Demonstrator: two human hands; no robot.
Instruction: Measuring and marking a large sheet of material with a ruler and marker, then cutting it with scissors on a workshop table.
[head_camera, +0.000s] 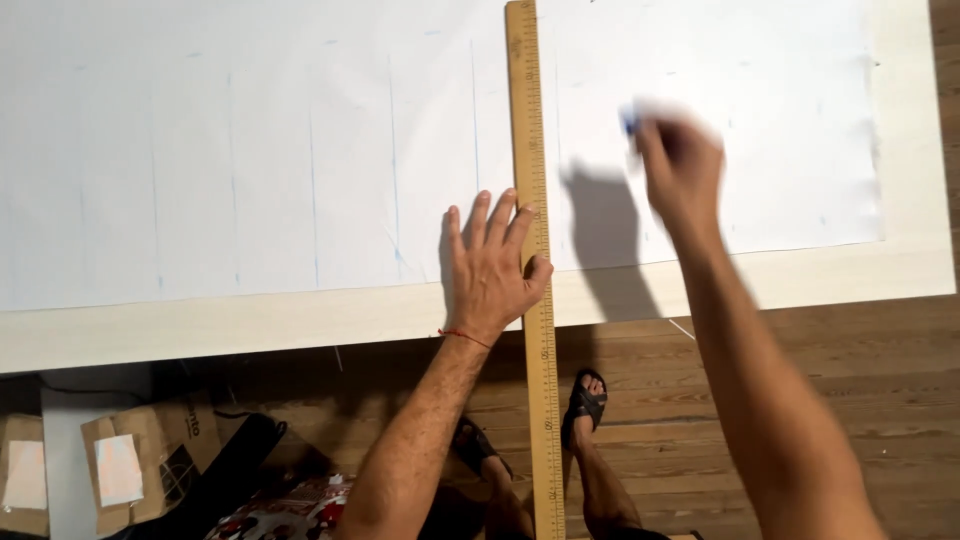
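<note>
My left hand (492, 268) lies flat, fingers spread and unclenched, pressing down on the long yellow wooden ruler (534, 270). My palm sits on the white sheet just left of the ruler, and my thumb and the tips of my first fingers rest across its edge. A thin red string bracelet (465, 337) circles that wrist.

The ruler runs straight away from me, from below the table edge, over the pale wooden table (250, 325), and across the large white sheet of paper or cloth (250, 150) to the far edge of view. The sheet covers most of the tabletop and bears several faint blue lines running parallel to the ruler, all of them to its left.

My right hand (680, 165) is raised above the sheet, well to the right of the ruler, and is blurred. Its fingers are closed around a small blue marking tool (630, 122), of which only the blue tip shows; I cannot tell exactly what kind it is. The hand's shadow falls on the sheet between it and the ruler.

Below the table, my feet in dark sandals (585, 400) stand on the brown wooden floor (850, 350), one on each side of the ruler's near end. To the left sit brown cardboard boxes (140, 455).
</note>
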